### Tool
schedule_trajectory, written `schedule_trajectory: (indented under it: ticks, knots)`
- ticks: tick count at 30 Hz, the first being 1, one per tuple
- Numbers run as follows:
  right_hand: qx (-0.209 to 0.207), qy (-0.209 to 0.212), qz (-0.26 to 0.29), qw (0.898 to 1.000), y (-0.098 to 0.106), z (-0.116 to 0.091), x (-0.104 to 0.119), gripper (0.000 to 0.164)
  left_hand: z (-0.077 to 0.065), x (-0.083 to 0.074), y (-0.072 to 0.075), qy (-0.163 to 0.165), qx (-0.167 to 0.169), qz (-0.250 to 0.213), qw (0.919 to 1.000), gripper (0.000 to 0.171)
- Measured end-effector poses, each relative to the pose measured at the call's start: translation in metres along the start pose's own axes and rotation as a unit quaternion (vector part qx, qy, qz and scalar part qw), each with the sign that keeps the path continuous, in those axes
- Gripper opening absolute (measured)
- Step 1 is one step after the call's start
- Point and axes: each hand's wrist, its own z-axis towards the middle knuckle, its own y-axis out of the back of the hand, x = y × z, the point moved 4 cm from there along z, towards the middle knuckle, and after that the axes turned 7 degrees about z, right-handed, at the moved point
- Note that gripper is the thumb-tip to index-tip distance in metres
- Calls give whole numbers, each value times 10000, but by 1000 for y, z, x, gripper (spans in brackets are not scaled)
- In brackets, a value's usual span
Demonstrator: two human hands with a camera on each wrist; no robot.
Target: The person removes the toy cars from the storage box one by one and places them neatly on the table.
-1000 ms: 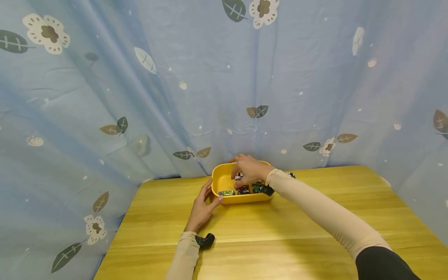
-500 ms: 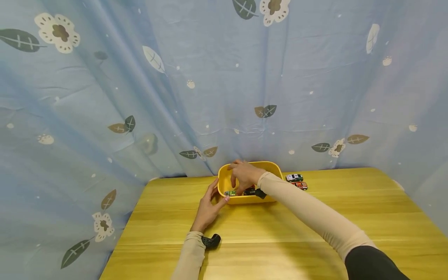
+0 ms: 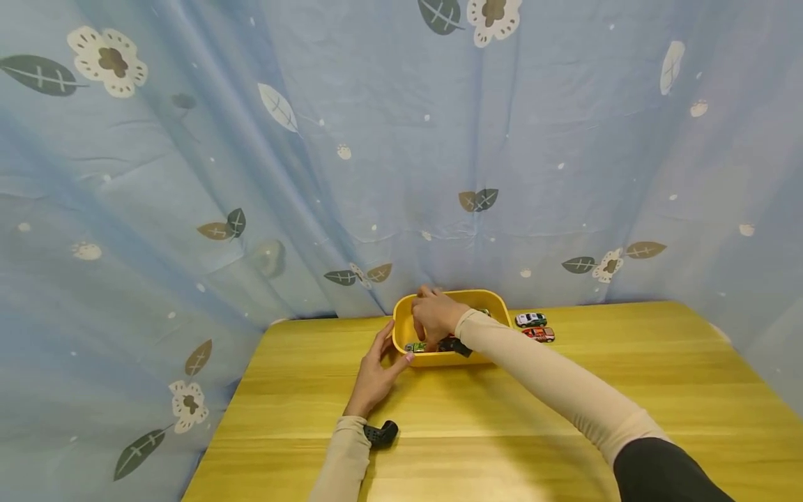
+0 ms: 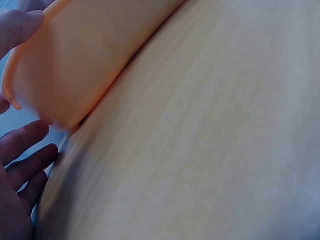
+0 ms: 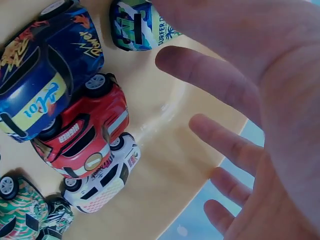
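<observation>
A yellow plastic bin point(image 3: 464, 358) stands at the table's back edge with several toy cars in it. My left hand point(image 3: 373, 373) holds its left end, thumb on the front rim and fingers along the side. Inside the bin, my right hand point(image 3: 435, 314) reaches down over a green and white toy car point(image 5: 142, 25) at the left end. The thumb side overlaps that car in the right wrist view, and the index fingertip is just beside it. Nearby lie a blue car point(image 5: 45, 70), a red car point(image 5: 82, 132) and a white car point(image 5: 107, 182).
On the wooden table point(image 3: 452, 432), right of the bin, a white and green toy car point(image 3: 530, 320) and a red toy car point(image 3: 538, 335) sit side by side. A blue patterned curtain point(image 3: 401, 153) hangs close behind the bin.
My right hand has moved lower and toward the bin's front left, by the green and white car. The two cars on the table are now uncovered by the arm. My left hand stays on the bin.
</observation>
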Motion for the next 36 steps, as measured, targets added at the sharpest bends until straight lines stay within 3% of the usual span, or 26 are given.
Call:
schedule_trajectory:
  ticks: [28,36]
  knots:
    - [86,-290,-413,9987,-5,9,8,23,0,-1,-3,39,7,57,10000,82]
    - [122,-334,-152,9993,0,9,5,21,-1,-2,-1,142,35,104,9998,82]
